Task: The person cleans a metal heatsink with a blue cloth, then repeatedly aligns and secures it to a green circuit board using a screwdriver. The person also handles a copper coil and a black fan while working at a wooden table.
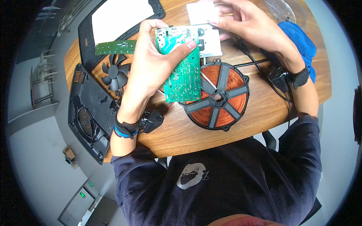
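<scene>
My left hand [152,66] grips a green circuit board [183,71] with its solder side up, the thumb lying across the face. Beyond the board's right edge shows a pale metal plate [215,41] with black components beside it. My right hand [249,22] pinches a thin white square sheet [200,13], held just past the far edge of the board and plate; some of its fingers are hidden. Below the board, partly covered by it, a round copper coil [222,109] with black spokes rests on the wooden table [181,139]. A white wire crosses the coil.
To the left are a narrow green circuit strip [117,48], a black fan [114,74] and a black housing [88,116] with a round grille. A black-framed white panel [120,20] lies behind. Black cable [256,64], blue cloth [298,45] and clear plastic [281,10] are at right.
</scene>
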Tool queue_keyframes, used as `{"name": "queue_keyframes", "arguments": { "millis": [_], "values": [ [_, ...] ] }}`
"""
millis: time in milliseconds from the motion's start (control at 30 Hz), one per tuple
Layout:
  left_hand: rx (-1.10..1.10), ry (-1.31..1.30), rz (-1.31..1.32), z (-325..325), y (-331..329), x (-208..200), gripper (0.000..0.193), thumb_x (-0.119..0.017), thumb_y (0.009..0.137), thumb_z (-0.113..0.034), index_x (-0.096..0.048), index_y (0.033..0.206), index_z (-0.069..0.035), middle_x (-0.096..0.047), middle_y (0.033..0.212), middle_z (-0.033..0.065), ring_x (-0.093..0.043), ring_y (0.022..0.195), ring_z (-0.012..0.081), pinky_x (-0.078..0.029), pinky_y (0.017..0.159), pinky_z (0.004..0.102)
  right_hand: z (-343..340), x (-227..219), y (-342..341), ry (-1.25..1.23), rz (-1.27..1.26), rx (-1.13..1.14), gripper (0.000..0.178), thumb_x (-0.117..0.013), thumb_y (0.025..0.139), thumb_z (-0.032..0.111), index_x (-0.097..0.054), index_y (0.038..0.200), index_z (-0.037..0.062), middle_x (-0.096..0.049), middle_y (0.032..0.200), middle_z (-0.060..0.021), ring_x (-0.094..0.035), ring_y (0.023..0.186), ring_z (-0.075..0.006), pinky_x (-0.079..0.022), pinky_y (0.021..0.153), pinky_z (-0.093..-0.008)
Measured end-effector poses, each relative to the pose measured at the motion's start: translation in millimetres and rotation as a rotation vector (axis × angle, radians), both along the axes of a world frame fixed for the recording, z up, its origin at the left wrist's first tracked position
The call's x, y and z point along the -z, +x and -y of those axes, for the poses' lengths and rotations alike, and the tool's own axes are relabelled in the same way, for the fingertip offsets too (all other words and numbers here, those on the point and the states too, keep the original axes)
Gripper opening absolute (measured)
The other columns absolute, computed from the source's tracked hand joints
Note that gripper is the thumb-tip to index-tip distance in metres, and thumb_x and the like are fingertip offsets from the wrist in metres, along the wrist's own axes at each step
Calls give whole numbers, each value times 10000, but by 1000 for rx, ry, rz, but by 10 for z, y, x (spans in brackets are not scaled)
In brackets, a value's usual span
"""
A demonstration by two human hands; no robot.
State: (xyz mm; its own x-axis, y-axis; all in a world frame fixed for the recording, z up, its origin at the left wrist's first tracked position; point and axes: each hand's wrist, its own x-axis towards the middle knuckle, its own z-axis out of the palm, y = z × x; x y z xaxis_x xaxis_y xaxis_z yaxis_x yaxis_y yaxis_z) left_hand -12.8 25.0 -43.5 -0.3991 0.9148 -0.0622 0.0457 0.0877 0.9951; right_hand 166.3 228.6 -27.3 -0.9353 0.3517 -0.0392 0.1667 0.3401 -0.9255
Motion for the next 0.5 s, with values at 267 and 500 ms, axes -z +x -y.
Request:
{"name": "queue_keyframes", "arguments": {
  "millis": [267, 500],
  "values": [
    [5, 13, -33, 1, -42, 46, 540, -871, 961, -75, -445, 1293, -39, -741, 1019, 93, -751, 884, 124, -629, 698, 259, 87, -84, -19, -114, 27, 32, 433, -697, 1051, 114, -589, 1448, -23, -724, 1316, -147, -694, 1230, -210, -570, 1065, -335],
    [-2, 35, -10, 0, -46, 23, 554, -868, 965, -78, -435, 1309, -45, -745, 1011, 89, -749, 859, 124, -624, 689, 259, 72, -15, -22, -145, -83, -6, 435, -694, 1055, 97, -566, 1447, -42, -722, 1307, -148, -695, 1223, -204, -580, 1058, -333]
  ]
}}
